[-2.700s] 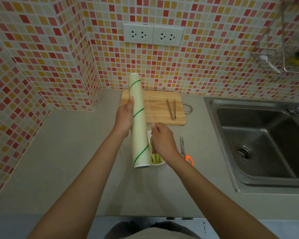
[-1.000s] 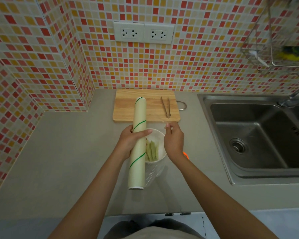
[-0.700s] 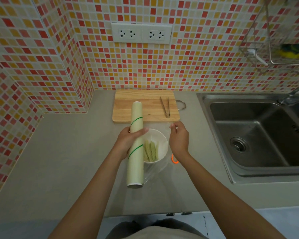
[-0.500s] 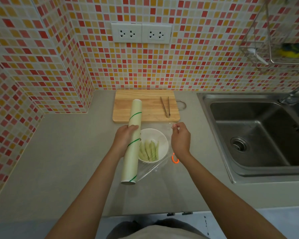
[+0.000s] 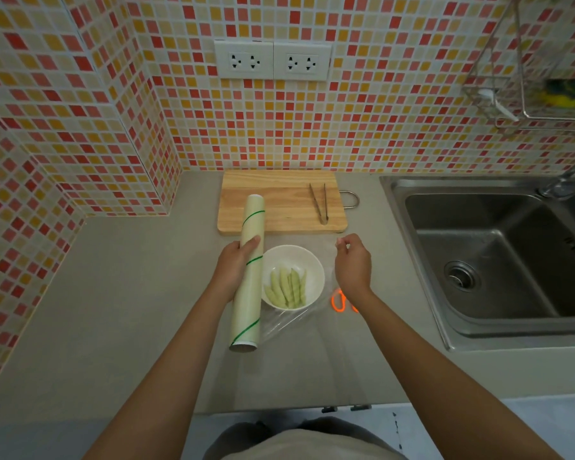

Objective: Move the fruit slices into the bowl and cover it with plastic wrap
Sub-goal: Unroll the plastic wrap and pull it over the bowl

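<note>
Clear wrap (image 5: 322,260), flimsy and clingy, stretches over the bowl (image 5: 312,263): right hand (image 5: 352,267) pinches its far corner, left hand (image 5: 234,270) grips the roll (image 5: 248,293).

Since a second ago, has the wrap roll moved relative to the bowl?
Yes. The wrap roll, gripped by the left hand, has shifted left: it overlapped the white bowl then and now lies along its left rim.
</note>
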Motion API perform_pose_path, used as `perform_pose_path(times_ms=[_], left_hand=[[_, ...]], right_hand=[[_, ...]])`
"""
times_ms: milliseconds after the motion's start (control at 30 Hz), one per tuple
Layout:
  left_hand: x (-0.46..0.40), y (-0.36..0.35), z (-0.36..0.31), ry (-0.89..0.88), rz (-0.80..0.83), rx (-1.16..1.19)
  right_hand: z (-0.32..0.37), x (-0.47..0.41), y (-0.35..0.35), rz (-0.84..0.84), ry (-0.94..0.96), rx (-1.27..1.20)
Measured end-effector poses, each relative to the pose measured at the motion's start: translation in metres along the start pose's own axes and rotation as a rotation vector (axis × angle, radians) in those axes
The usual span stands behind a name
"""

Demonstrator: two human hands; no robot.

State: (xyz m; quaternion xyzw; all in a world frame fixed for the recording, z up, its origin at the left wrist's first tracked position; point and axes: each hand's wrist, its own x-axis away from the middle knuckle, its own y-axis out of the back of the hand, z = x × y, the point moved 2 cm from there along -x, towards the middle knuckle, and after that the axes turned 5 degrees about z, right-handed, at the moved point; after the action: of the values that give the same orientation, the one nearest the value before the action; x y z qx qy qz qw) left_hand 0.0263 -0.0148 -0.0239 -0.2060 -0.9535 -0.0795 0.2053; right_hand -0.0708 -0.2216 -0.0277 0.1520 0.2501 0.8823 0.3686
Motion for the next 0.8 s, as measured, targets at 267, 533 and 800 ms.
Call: perform_pose_path(times_ms=[267, 533, 800], left_hand=[[-0.001, 0.008, 0.003, -0.047, -0.048, -0.052], [-0.004, 0.012, 0.017, -0.046, -0.053, -0.126], [-0.003, 0.013, 0.025, -0.038, -0.051, -0.139]], right_hand=[[-0.007, -0.004, 0.003, 0.022, -0.017, 0.075], [-0.017, -0.003, 0.0, 0.035, -0.03, 0.143], [-0.024, -0.002, -0.004, 0.01, -0.02, 0.227]])
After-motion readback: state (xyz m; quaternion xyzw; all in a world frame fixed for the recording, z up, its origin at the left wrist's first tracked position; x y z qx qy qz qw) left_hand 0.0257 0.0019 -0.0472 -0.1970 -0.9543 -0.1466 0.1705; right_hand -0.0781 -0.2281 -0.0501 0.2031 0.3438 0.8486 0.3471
